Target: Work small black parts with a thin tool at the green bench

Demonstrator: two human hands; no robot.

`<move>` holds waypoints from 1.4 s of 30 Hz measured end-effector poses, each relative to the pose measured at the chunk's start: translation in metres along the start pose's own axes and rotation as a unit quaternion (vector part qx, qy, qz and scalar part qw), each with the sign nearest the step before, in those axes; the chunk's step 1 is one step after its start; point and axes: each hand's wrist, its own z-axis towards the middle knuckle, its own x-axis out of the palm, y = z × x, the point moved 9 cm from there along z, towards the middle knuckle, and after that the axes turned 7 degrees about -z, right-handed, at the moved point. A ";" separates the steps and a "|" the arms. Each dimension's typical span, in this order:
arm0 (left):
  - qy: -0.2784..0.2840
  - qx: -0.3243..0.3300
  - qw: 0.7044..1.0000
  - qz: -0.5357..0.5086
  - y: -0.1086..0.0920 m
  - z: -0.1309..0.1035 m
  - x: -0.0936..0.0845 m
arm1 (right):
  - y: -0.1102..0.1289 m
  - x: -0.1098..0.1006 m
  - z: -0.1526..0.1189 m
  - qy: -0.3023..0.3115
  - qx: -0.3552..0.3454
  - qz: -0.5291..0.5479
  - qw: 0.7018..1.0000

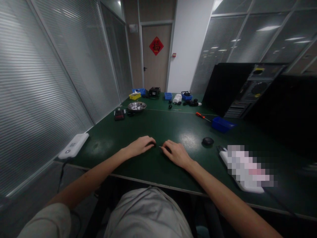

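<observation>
Near the front of the green tabletop, my left hand has its fingers curled with thumb and fingertips close together. Something dark shows between them, too small to name, and it may be partly shadow. Just to the right, my right hand is closed in a pinch. A small thin metal piece sticks out from its fingertips toward the left hand. A narrow gap separates the two hands. The black computer mouse lies to the right of my right hand, apart from it.
White devices lie left and right. A blue bin and orange-handled screwdriver are at right, before a computer case. Farther back are a metal bowl, dark box, yellow tray and small blue bins.
</observation>
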 end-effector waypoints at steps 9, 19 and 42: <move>-0.159 -0.281 0.917 0.234 0.183 -0.117 -0.160 | -0.001 -0.001 0.000 0.006 0.007 0.007 1.000; -0.237 -0.355 0.874 0.234 0.213 -0.158 -0.194 | -0.001 -0.001 0.000 -0.002 -0.001 0.014 1.000; -0.245 -0.313 0.872 0.286 0.224 -0.162 -0.196 | -0.002 0.001 0.000 0.002 -0.004 0.020 1.000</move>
